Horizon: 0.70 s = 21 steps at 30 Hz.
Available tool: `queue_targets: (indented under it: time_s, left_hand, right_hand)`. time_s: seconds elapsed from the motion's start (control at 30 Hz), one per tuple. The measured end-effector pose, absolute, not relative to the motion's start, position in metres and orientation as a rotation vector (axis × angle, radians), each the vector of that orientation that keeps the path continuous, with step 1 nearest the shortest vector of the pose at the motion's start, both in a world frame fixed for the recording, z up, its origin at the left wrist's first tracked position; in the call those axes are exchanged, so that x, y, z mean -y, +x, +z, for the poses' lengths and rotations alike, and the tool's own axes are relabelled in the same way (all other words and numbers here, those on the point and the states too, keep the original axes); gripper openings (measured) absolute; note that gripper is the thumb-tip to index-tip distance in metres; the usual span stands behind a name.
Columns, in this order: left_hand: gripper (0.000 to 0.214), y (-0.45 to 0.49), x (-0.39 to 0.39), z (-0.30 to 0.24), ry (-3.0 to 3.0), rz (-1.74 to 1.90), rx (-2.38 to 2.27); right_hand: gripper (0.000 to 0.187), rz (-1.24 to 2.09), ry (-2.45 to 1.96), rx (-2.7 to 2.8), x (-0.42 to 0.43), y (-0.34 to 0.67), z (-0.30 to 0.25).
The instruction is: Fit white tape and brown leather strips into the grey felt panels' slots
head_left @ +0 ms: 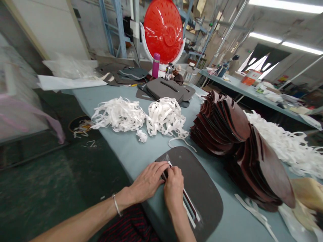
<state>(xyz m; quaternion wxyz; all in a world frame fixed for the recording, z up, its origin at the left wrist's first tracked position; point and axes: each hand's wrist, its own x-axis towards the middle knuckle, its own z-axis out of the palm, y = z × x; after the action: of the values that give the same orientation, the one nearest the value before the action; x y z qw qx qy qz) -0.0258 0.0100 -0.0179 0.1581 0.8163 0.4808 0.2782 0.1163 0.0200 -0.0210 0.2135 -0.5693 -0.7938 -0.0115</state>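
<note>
A dark grey rounded panel [202,188] lies flat at the near edge of the table, with a long slot cut along it. White tape strips [189,215] run along both sides of the slot, and a dark red-brown edge shows inside it. My left hand [150,179] is closed at the slot's far end, fingers bent over the panel and thumb tucked near the edge. Right beside it, my right hand [174,186] is closed too, its curled fingers pinching at the slot's border. The fingertips of both hands meet there and partly hide what they grip.
Two heaps of white tape [121,114] lie beyond the panel. Stacked brown leather pieces [222,124] stand to the right, with more white strips [285,137] behind. Grey slotted panels [164,89], a purple bottle [155,65] and a red round heater [164,30] are at the back.
</note>
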Motion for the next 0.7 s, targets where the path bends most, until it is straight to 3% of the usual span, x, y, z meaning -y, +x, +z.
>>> queue_targets:
  time_s: [0.2, 0.4, 0.7]
  left_hand:
    - [0.044, -0.023, -0.011, -0.021, 2.488, 0.699, -1.359]
    - [0.041, -0.019, -0.009, -0.027, 2.582, 0.661, -1.405]
    - [0.038, -0.016, -0.008, -0.027, 2.582, 0.645, -1.371]
  right_hand:
    - [0.032, -0.206, -1.578, 2.266, 0.004, 0.117, -0.022]
    - [0.038, -0.333, -1.516, 2.361, 0.063, 0.181, -0.033]
    - [0.037, -0.09, -1.576, 2.374, 0.121, 0.232, -0.013]
